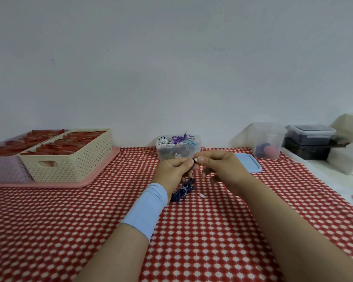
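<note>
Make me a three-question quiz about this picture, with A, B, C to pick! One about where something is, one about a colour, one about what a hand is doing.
1. Where is the blue lid from the clear box?
A) on top of it
B) right of it, on the checked cloth
C) inside it

2. What colour is the cord bundle below the left hand?
A) yellow
B) green
C) dark blue-purple

3. What is the right hand doing?
A) pinching a small white piece that the left hand also pinches
B) lying flat on the cloth
C) lifting the lid

Answers:
1 B, the lid lies flat on the cloth beside the box.
2 C, its strands look dark blue-purple.
3 A, its thumb and finger close on the white piece.
</note>
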`<action>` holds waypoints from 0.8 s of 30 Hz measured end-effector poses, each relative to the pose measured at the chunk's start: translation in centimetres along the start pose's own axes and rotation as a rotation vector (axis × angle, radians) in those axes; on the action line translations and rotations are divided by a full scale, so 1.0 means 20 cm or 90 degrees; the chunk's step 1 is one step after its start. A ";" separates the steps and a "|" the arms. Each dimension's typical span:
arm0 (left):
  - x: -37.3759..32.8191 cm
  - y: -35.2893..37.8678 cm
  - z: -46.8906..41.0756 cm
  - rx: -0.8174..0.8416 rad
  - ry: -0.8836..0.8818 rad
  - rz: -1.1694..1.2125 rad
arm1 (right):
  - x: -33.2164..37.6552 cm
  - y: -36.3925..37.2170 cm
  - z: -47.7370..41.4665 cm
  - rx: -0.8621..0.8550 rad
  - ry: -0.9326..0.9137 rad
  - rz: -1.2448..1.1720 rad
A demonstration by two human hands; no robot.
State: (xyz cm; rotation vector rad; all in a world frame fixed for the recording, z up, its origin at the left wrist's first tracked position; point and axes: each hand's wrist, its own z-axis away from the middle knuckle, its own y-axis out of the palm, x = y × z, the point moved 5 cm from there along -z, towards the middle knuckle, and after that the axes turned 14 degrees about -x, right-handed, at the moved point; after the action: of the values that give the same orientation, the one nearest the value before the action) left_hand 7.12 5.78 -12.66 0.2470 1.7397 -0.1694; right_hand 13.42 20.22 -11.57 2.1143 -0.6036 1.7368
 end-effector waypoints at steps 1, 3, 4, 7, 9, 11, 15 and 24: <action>-0.01 0.00 0.00 -0.006 0.014 -0.021 | 0.00 0.00 0.00 -0.010 -0.004 0.002; -0.01 -0.01 0.00 -0.011 0.037 -0.059 | -0.01 -0.01 0.00 -0.021 -0.006 0.013; -0.02 -0.01 0.00 -0.012 0.046 -0.071 | -0.01 -0.01 0.00 -0.022 -0.006 0.018; -0.02 -0.01 0.00 -0.014 0.060 -0.091 | -0.01 -0.02 0.00 -0.019 -0.013 0.044; -0.02 -0.02 0.01 -0.013 0.061 -0.094 | -0.01 -0.02 0.00 -0.015 -0.021 0.053; -0.02 -0.02 0.01 -0.012 0.055 -0.091 | 0.00 -0.03 0.00 -0.010 -0.018 0.049; -0.02 -0.02 0.01 0.008 0.039 -0.065 | -0.02 -0.03 0.01 0.026 0.041 0.012; 0.01 0.00 0.01 0.060 -0.025 0.034 | -0.04 -0.02 0.02 0.091 0.125 -0.040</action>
State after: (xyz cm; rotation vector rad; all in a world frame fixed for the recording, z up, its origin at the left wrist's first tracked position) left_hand 7.35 5.81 -12.95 0.3555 1.6873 -0.2161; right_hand 13.84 20.35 -12.34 1.9962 -0.3638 1.9745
